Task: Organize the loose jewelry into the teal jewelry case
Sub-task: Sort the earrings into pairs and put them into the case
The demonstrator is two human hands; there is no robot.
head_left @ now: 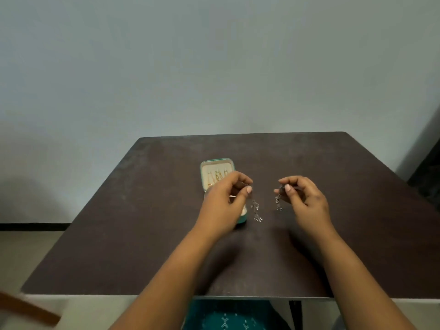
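Observation:
The teal jewelry case point(206, 173) lies open on the dark table, cream lining up, with gold pieces hanging in its far half. My left hand point(226, 203) hovers over the case's near half and hides most of it; its thumb and fingers pinch the top of a silver dangling earring point(256, 210) that hangs down just right of the case. My right hand point(302, 198) is further right, pinching a second silver dangling earring point(278, 202). Both earrings hang above the tabletop, a short gap apart.
The dark brown table point(142, 234) ends at a pale front edge near me and stands against a plain wall. A brown wooden piece point(28, 308) crosses the bottom left corner. Teal patterned fabric point(228, 317) shows below the table edge.

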